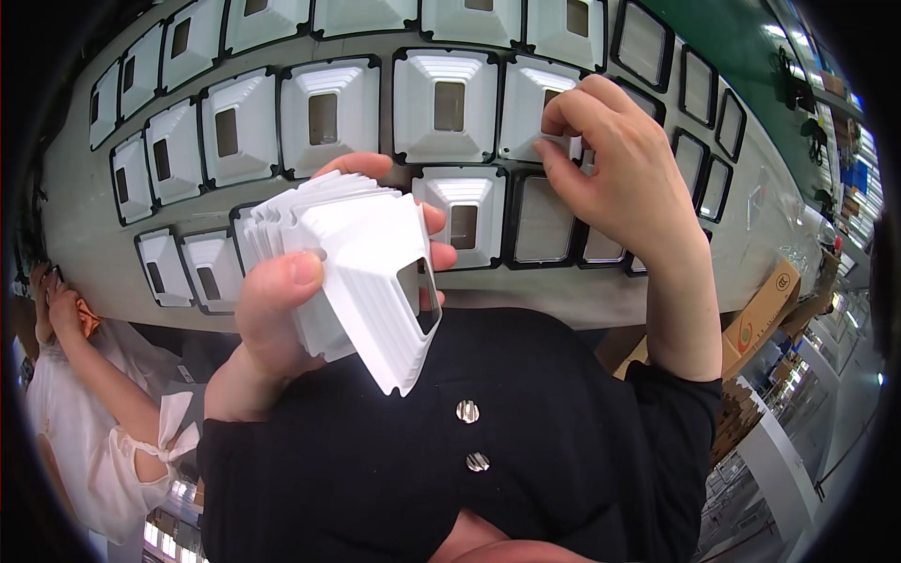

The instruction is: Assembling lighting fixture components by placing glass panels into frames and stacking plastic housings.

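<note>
My left hand [272, 305] grips a thick stack of white plastic inserts [361, 249], thumb on the near side and fingers around the far side. Each is a sloped, stepped shell with a rectangular opening, and the stack tilts toward my chest. Over the middle row, my right hand [624, 159] has its thumb and curled fingers together at the opening of a white insert [527, 98] lying in a black frame. My hand covers part of that insert. Nearer to me, a black frame [514, 218] without an insert lies just left of my right wrist.
Rows of black frames with white inserts [338, 84] cover the grey table [94, 281]. Bare black frames [685, 84] lie at the right. Another person's hand [66, 310] is at the table's left end. Cardboard boxes [765, 305] stand at right.
</note>
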A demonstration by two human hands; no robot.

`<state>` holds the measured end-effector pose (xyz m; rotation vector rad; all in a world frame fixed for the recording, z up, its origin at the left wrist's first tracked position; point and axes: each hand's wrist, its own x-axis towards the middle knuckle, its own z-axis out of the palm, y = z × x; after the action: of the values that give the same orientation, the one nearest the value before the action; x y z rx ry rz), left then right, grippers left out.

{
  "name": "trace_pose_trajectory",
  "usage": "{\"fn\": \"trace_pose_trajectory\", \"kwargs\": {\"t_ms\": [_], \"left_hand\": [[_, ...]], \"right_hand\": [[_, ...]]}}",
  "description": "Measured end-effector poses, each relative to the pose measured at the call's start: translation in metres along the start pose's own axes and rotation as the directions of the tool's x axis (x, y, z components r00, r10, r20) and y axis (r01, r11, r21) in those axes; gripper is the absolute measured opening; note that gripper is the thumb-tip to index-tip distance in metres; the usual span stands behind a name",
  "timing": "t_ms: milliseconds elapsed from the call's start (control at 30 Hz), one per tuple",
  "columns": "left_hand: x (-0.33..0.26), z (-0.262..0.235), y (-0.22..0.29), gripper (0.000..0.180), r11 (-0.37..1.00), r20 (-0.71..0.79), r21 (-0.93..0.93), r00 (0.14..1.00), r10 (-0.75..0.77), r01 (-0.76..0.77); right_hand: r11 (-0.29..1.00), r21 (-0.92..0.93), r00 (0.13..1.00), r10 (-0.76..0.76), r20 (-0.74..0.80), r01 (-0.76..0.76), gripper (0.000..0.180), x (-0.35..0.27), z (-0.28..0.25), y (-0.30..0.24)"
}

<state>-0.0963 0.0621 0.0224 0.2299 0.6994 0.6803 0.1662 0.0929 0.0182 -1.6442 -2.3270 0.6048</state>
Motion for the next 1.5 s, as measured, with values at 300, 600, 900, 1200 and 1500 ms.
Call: {"fn": "trace_pose_trajectory", "kwargs": {"t_ms": [300,600,900,1200,1500], "left_hand": [[-0.009,-0.006,-0.009,0.076,0.994,0.223,-0.081,0.973,-0.055,0.075],[-0.028,0.004,-0.028,0.06,0.993,0.245,-0.084,0.968,-0.063,0.086],[-0.041,0.02,-0.034,0.06,0.997,0.29,0.081,0.957,-0.03,0.007],[-0.039,0.024,-0.037,0.071,0.994,0.231,0.108,0.973,-0.003,-0.023],[-0.022,0.018,-0.03,0.079,0.99,0.116,0.128,0.991,-0.069,0.054]], "right_hand": [[0.882,0.274,0.904,-0.299,-0.304,0.384,0.024,-0.038,-0.014,-0.063],[0.866,0.331,0.922,-0.313,-0.227,0.375,0.041,-0.07,-0.018,-0.102],[0.877,0.267,0.91,-0.344,-0.232,0.4,0.029,-0.088,-0.028,-0.104],[0.802,0.521,0.949,-0.177,-0.259,0.292,0.018,-0.103,-0.002,-0.102],[0.988,0.153,0.999,0.021,0.033,-0.026,0.011,-0.1,-0.014,-0.033]]}}
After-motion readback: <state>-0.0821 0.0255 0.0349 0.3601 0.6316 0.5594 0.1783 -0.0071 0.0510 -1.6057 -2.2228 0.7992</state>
